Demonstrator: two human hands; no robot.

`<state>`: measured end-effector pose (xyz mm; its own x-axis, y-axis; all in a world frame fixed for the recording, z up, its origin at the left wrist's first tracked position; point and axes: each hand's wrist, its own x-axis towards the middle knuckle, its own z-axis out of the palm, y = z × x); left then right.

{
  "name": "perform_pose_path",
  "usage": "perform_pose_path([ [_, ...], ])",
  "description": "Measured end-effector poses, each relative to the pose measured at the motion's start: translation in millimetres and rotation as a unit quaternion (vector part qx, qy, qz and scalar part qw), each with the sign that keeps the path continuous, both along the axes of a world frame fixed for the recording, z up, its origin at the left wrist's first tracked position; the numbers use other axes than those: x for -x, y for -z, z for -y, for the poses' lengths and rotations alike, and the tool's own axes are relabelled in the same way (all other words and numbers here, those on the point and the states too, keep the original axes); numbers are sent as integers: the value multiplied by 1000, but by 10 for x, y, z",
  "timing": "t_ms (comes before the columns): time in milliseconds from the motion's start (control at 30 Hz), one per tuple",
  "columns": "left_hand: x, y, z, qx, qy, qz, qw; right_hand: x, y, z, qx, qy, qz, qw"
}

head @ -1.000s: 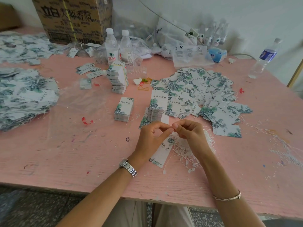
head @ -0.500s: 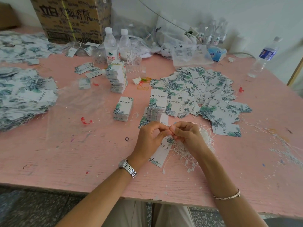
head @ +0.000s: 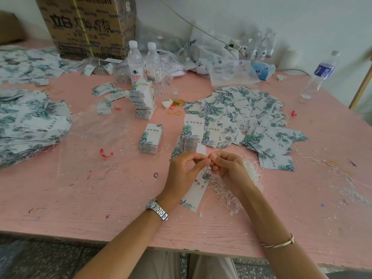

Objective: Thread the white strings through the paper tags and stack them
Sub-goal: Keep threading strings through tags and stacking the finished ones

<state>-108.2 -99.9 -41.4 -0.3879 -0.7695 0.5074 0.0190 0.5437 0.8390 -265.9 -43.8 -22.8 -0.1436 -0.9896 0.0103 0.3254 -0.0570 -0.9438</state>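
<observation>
Pink board forms the table (head: 84, 198), and just above it both hands meet fingertip to fingertip. The left hand (head: 185, 170) pinches the top end of one paper tag (head: 196, 191), which slants down toward the near edge. The right hand (head: 229, 168), fingers curled tight, pinches that same end; whether a string runs between its fingertips is too fine to see. Both wrists are raised, the forearms reaching in from the near edge. The white strings (head: 249, 174) lie tangled under the right hand. Beyond stand two tag stacks (head: 151, 140) and a loose heap of tags (head: 241, 115), and a cardboard box (head: 86, 27) stands by the white wall.
</observation>
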Motion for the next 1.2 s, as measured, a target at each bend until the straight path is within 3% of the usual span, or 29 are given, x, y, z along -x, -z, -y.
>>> perform_pose_path([
  [200,-17,-20,-2,-19,14,-15,1000,10,-37,10,1,-1,28,1000],
  [333,-41,-3,13,-47,-28,-1,998,27,-106,25,4,21,56,998],
  [433,-84,4,70,-40,-66,48,996,51,-182,54,6,46,95,994],
  [533,-99,10,85,-61,-21,127,990,61,-246,83,0,76,142,987],
  [600,-96,18,73,-122,21,159,979,62,-285,106,-10,92,171,981],
  [733,-84,-10,85,-256,85,95,958,69,-317,169,-26,125,185,974],
  [833,-96,-47,88,-305,127,38,943,87,-291,195,-29,169,136,976],
  [1000,-114,-87,73,-329,149,-44,932,91,-233,173,-35,216,56,974],
  [1200,-111,-98,89,-348,82,-173,918,29,-167,87,-24,205,-24,978],
])
